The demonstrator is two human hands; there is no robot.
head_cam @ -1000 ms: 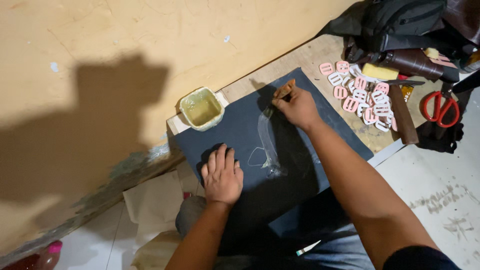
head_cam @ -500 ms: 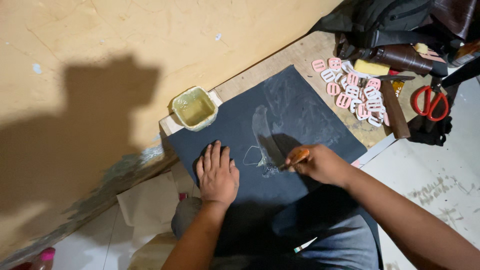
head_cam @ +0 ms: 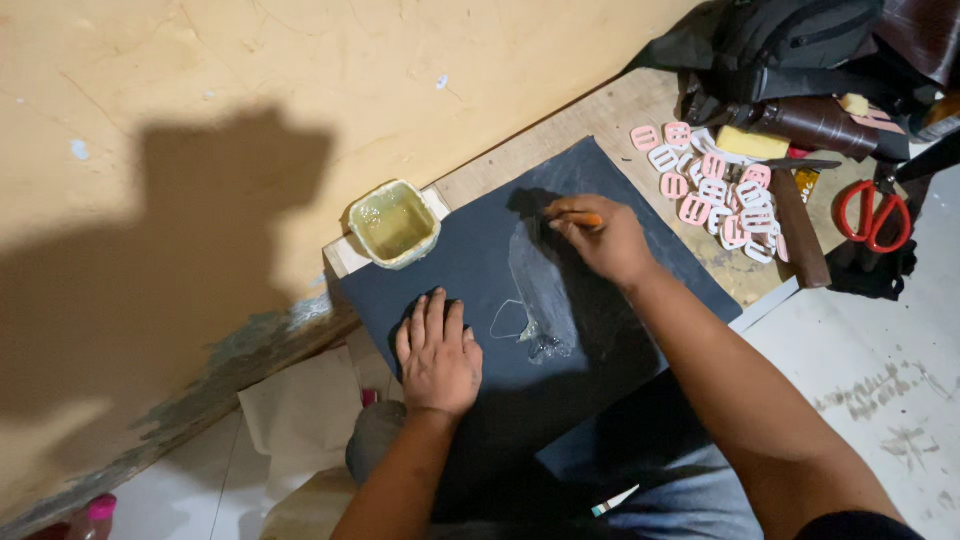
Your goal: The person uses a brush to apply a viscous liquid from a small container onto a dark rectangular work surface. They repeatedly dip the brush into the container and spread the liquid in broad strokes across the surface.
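Observation:
A dark sheet (head_cam: 470, 260) lies on a wooden board, with a wet shiny streak (head_cam: 545, 295) running down its middle. My left hand (head_cam: 437, 352) rests flat on the sheet's near left part, fingers spread. My right hand (head_cam: 603, 236) is at the upper end of the streak, fingers closed on a small orange-handled brush (head_cam: 583, 218) whose tip touches the sheet. A small square tub (head_cam: 392, 222) of yellowish liquid stands at the sheet's far left corner.
A pile of pink and white plastic buckles (head_cam: 715, 190) lies right of the sheet. Beyond it are a hammer (head_cam: 795, 235), red-handled scissors (head_cam: 875, 212) and dark bags (head_cam: 800, 50). A yellow wall (head_cam: 200, 150) runs along the left.
My right hand with the brush swept down the sheet toward me, then back up to the far end of the streak. My left hand stayed flat on the sheet.

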